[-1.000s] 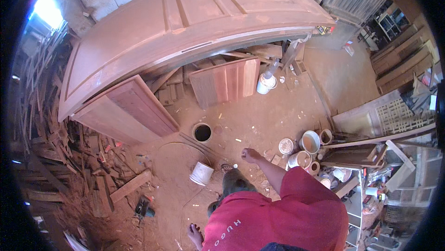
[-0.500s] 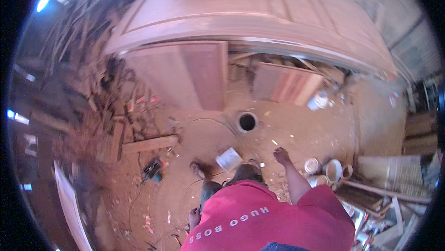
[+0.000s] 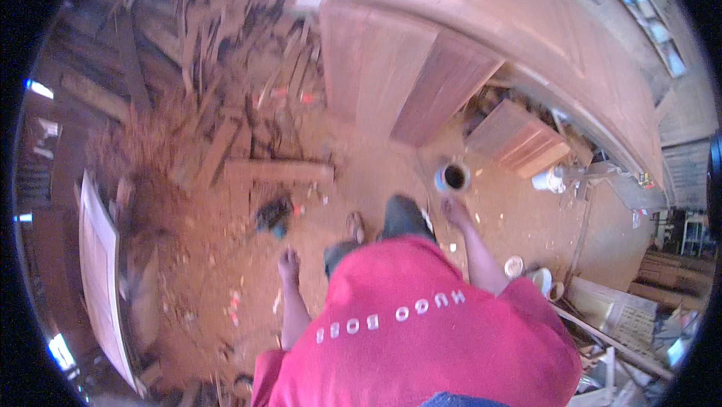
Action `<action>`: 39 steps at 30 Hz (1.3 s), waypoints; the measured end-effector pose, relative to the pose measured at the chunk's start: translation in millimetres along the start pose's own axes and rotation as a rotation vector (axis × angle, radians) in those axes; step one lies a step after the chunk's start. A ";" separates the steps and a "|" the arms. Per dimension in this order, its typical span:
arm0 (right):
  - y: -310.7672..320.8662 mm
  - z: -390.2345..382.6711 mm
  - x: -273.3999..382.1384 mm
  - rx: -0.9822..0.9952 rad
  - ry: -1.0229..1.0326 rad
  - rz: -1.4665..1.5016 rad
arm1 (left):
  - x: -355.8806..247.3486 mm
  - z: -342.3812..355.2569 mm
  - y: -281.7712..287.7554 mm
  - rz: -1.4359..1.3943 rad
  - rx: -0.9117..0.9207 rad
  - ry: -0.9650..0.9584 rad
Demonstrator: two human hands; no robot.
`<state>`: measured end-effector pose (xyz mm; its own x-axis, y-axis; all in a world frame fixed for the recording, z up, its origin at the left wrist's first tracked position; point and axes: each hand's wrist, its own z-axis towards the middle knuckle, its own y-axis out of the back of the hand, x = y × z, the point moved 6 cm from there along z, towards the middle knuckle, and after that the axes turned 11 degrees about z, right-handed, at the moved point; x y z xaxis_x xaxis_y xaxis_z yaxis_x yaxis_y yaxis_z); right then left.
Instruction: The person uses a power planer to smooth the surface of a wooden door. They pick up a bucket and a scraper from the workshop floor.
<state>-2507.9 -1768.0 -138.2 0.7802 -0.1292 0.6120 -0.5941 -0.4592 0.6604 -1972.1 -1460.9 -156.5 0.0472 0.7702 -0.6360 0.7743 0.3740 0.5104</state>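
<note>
My left hand [image 3: 289, 263] hangs out over the dirt floor, below a dark power tool [image 3: 274, 215] with a teal part. My right hand [image 3: 454, 211] is stretched forward, just short of a round container [image 3: 455, 176] with a dark inside. In the view it lies right against the container's near rim; whether they touch I cannot tell. Nothing shows in either hand, and motion blurs the fingers of both. Between them one bent knee [image 3: 404, 215] is raised, and a foot [image 3: 356, 226] shows on the floor.
Wooden panels [image 3: 380, 69] lean against a large panelled wooden door [image 3: 481, 9] lying raised. Offcuts [image 3: 278, 172] and scrap wood [image 3: 165, 39] heap at the left. A pale board [image 3: 101, 264] stands left; pots [image 3: 538, 279] and planks [image 3: 613, 302] lie right.
My view has turned left and moved forward. The left hand has swung out from beside my body. The right hand has come near the round container. The white box by my feet is now mostly hidden.
</note>
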 end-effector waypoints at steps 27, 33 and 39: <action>283.6 348.3 519.4 -0.884 0.703 0.625 | -534.2 304.7 11.2 0.054 -0.180 -0.435; 278.8 407.7 601.6 -0.767 0.743 0.585 | -788.8 291.9 6.7 0.039 -0.225 -0.822; 246.5 457.4 650.8 -0.784 0.710 0.391 | -989.3 342.4 -35.5 0.220 -0.156 -1.395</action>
<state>-2057.1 -2367.3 223.9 0.3741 0.5007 0.7806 -0.9273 0.2141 0.3071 -1830.1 -2413.0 256.4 0.8004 -0.2796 -0.5302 0.5978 0.4378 0.6716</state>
